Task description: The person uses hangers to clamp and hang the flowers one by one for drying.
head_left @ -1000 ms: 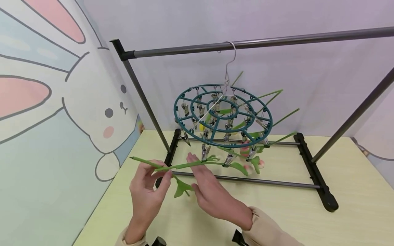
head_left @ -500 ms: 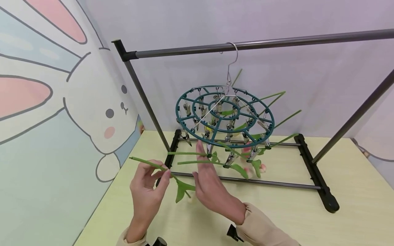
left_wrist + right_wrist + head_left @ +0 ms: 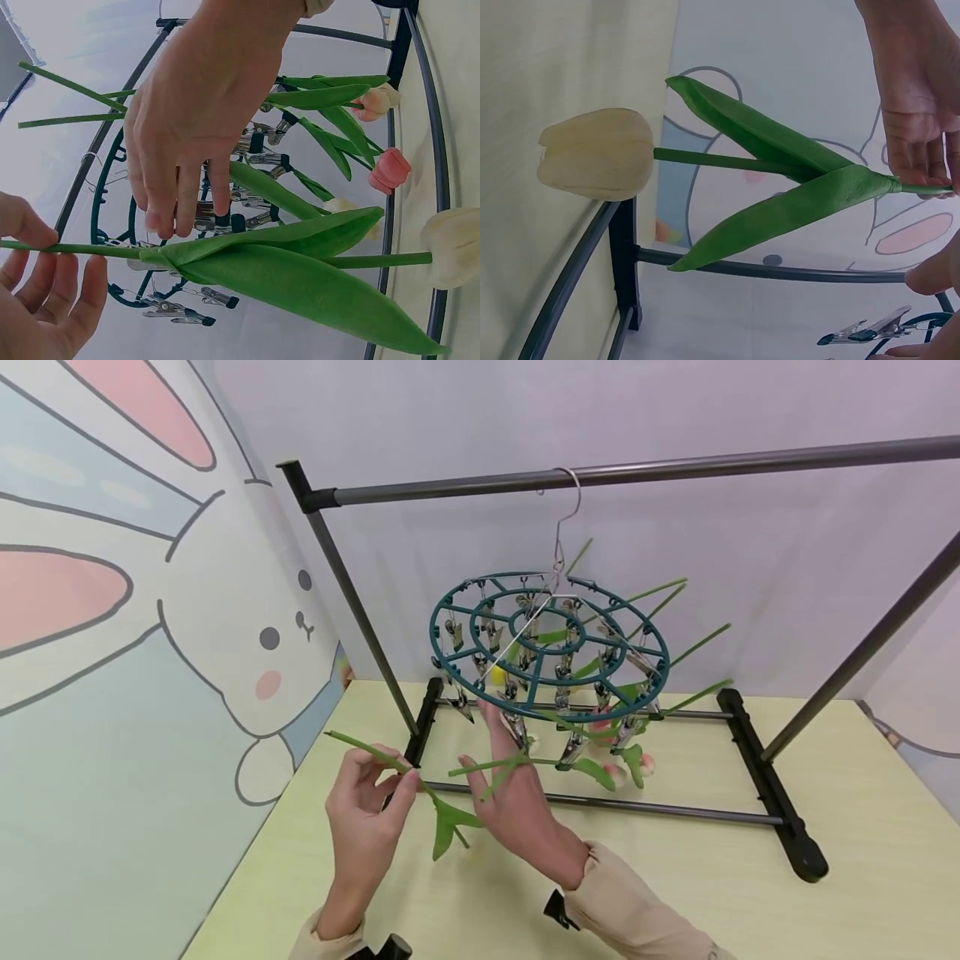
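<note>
My left hand [image 3: 367, 827] pinches the green stem of a white artificial tulip [image 3: 596, 154] between thumb and fingers. The bloom hangs low, below its two long leaves [image 3: 300, 277]. Beside it, my right hand [image 3: 517, 806] reaches up under the round green clip hanger [image 3: 536, 683], fingers extended among the front metal clips [image 3: 573, 747]. Two clipped stems [image 3: 480, 767] cross in front of that hand in the head view. More tulips hang bloom-down from the hanger, including a pink one [image 3: 390, 170].
A dark metal rack stands on the pale table [image 3: 862, 793]; its top bar [image 3: 450, 487] carries the hanger by a hook [image 3: 576, 497]. Lower crossbars [image 3: 660, 808] run close to the table. Bare clips [image 3: 453, 631] dangle on the hanger's left side. A rabbit mural [image 3: 225, 610] covers the left wall.
My right hand has moved up and in among the front clips, and the hanging stems there have swung to cross each other. My left hand keeps its pinch on the tulip, nearly in place.
</note>
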